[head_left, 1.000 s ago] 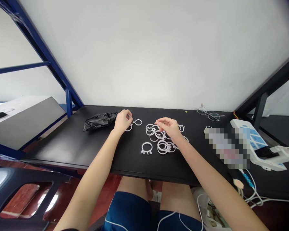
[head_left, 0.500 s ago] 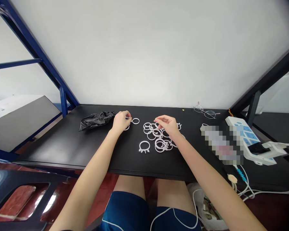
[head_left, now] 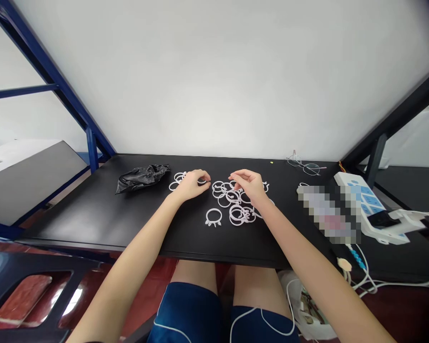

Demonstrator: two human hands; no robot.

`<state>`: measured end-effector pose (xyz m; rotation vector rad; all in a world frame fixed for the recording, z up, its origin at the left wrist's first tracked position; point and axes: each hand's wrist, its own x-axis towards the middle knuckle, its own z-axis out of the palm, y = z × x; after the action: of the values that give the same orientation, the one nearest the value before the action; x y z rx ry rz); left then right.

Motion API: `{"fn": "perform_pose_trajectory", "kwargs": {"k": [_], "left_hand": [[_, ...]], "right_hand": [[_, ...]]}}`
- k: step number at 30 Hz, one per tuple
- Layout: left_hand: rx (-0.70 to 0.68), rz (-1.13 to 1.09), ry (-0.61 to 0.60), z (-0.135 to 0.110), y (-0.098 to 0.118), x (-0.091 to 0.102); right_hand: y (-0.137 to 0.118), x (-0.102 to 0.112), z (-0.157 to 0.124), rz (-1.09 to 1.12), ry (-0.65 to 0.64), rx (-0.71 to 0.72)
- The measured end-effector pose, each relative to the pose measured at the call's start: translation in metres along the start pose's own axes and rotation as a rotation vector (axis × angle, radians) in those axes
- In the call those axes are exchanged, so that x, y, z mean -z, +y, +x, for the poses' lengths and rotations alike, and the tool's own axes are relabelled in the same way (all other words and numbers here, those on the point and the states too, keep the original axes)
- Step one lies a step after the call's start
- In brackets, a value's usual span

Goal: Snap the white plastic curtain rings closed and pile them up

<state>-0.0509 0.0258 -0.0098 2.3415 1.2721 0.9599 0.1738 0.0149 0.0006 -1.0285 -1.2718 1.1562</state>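
Note:
My left hand (head_left: 194, 184) is over the left side of the table, its thumb and index tip slightly apart with nothing visible between them. Partly behind its fingers lies a white ring (head_left: 201, 181); more white rings (head_left: 173, 186) lie just left of the hand. My right hand (head_left: 249, 185) hovers over a pile of white plastic rings with small prongs (head_left: 224, 202). Its fingers are curled in toward the thumb; anything between them is too small or hidden to make out. One pronged ring (head_left: 213, 216) lies apart, in front of the pile.
A crumpled black plastic bag (head_left: 142, 178) lies left on the black table (head_left: 128, 224). To the right are eyeglasses (head_left: 309, 168), a pixelated object (head_left: 329, 214) and a white power strip (head_left: 368, 202) with cables. A white wall stands behind, between slanted metal frame bars.
My left hand has moved right, away from the left rings, uncovering them and partly covering the single ring. My right hand stays nearly where it was over the pile.

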Motion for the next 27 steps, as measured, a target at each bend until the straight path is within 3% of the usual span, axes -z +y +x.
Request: {"fn": "perform_pose_trajectory", "kwargs": {"k": [2,4,5,6,14,22,27], "left_hand": [[0.072,-0.223,-0.180,-0.001,0.008,0.004],[0.099,-0.372,-0.579,-0.002,0.014,0.007],[0.103,-0.408,-0.723,-0.002,0.016,0.008],[0.103,-0.423,-0.776,-0.003,0.018,0.008],[0.168,-0.423,-0.756,-0.005,0.023,0.000],[0.242,-0.508,-0.561,-0.003,0.023,-0.002],[0.297,-0.574,-0.526,-0.001,0.020,0.002]], "right_hand": [[0.000,0.000,0.000,0.002,0.004,0.005],[-0.001,0.001,-0.001,0.005,0.007,0.007],[-0.001,0.001,-0.001,0.007,0.008,0.007],[-0.001,0.001,-0.001,0.008,0.009,0.006],[-0.002,0.000,-0.001,0.003,0.013,0.007],[-0.004,0.000,-0.002,-0.013,0.012,0.010],[-0.003,0.000,-0.002,-0.020,-0.001,0.002]]}}
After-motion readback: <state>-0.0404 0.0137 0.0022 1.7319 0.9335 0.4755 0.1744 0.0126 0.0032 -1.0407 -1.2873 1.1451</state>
